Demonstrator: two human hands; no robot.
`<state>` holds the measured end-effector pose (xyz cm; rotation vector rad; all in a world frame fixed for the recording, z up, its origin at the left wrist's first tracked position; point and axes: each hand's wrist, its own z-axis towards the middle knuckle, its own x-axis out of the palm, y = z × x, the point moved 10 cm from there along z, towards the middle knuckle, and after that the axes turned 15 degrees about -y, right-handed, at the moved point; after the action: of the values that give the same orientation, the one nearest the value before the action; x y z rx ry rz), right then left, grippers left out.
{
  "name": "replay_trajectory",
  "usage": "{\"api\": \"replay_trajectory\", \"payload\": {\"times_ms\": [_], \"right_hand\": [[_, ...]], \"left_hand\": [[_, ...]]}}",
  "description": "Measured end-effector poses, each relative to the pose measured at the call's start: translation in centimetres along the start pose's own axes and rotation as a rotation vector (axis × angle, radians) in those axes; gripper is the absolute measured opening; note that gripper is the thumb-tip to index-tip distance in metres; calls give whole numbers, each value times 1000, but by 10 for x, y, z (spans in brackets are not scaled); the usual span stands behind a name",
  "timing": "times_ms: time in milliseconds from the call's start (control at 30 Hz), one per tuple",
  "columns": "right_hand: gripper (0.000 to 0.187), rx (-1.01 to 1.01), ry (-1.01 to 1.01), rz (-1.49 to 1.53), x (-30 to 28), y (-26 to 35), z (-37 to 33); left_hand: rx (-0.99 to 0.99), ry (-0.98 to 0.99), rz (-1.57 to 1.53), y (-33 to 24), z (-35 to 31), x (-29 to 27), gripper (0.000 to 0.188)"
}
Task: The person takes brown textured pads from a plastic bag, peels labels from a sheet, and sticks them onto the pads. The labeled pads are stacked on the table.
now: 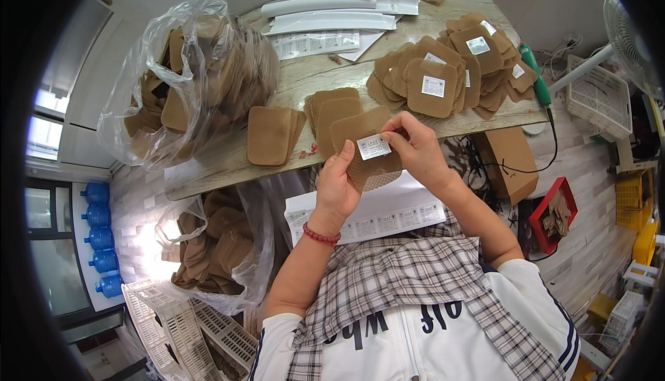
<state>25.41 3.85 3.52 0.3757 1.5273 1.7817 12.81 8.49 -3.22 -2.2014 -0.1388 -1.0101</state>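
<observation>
While between both hands (338, 185) (418, 148), brown pad (377, 168); white label (374, 147) atop

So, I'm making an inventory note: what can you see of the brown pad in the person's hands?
The brown pad looks thin, with rounded corners and a finely textured face; I cannot tell its material. A white label with dark print lies across that face. It is held by the near edge of the table, the left hand gripping its left side, the right hand pinching at the label's right end. Contact with the pads behind is unclear.
</observation>
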Motion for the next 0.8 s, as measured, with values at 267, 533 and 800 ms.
{"api": "replay_trajectory", "payload": {"times_ms": [267,533,800], "right_hand": [[8,-18,8,-33,-1,3,0],[9,-45,-7,-73,-1,6,1],[11,-76,-60,-136,-4,10,1]], "left_hand": [[1,11,0,0,-3,6,45],[27,-28,-11,2,0,-1,37],[86,-109,-34,8,4,-7,31]]}}
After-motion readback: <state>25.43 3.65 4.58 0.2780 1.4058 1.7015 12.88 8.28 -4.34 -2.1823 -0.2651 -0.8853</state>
